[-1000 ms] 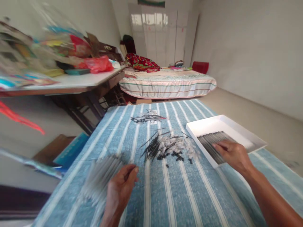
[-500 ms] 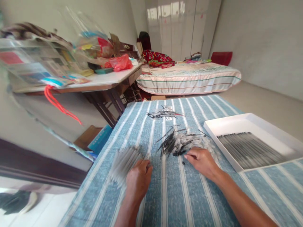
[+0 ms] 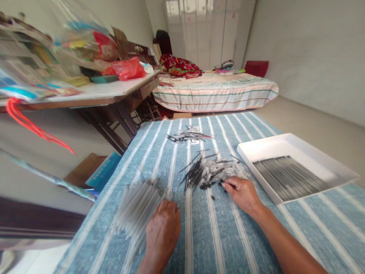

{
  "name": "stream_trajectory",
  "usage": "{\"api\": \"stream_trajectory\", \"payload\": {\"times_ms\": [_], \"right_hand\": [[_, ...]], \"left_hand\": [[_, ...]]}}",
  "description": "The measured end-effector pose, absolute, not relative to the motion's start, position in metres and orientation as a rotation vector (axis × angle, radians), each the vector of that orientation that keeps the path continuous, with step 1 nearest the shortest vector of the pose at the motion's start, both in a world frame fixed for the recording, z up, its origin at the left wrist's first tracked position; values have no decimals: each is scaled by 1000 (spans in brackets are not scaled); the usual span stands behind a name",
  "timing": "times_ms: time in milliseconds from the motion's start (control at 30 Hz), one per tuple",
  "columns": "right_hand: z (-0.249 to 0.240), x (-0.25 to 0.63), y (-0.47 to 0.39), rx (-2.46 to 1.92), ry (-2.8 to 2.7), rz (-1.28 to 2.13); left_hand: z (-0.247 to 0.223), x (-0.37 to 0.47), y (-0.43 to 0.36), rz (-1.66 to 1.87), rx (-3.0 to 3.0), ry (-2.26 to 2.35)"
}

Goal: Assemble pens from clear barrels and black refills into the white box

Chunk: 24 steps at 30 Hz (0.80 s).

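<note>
My left hand (image 3: pixel 164 230) is closed at the right edge of a bundle of grey translucent tubes (image 3: pixel 137 207) lying on the striped cloth; what its fingers hold is hidden. Pinched together, the fingers of my right hand (image 3: pixel 242 193) touch small black pieces (image 3: pixel 207 186) at the near edge of a pile of clear and white pieces (image 3: pixel 218 169). Black sticks (image 3: pixel 194 173) lie on that pile's left side. Farther back, a smaller heap of thin dark pieces (image 3: pixel 188 136) rests over a printed label.
At the right, a white open box (image 3: pixel 265 148) holds a row of dark-tipped tubes (image 3: pixel 291 177). A side table (image 3: pixel 114 91) with plastic bags stands at the left. Beyond the blue striped cloth (image 3: pixel 199 236) is a bed (image 3: pixel 216 91).
The view has shifted, so the scene sits farther left in the picture. My right hand has moved slightly rightward relative to the pile. My left hand remains closed beside the bundle.
</note>
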State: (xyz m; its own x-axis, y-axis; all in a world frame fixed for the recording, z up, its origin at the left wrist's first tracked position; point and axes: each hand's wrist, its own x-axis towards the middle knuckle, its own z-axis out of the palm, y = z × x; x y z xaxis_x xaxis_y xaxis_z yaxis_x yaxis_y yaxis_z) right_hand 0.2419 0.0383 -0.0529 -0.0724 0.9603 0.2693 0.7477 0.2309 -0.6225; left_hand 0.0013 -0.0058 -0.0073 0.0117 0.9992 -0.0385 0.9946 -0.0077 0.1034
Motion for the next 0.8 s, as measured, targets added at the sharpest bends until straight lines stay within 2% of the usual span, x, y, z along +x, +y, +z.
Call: {"api": "stream_trajectory", "payload": {"times_ms": [167,300,433,800], "right_hand": [[-52,241,37,-1623,-1871,409],[-52,238,38,-1665,-1881,388],[-53,234,41,-1712,-1896,362],[-37,210,52,-1971,-2268,145]], "left_hand": [[-10,6,-8,710,1768,1823],[-5,13,-12,964,1112,1422],[-1,20,-15,1062,913,1296],[6,25,-17,1025,939,1306]]}}
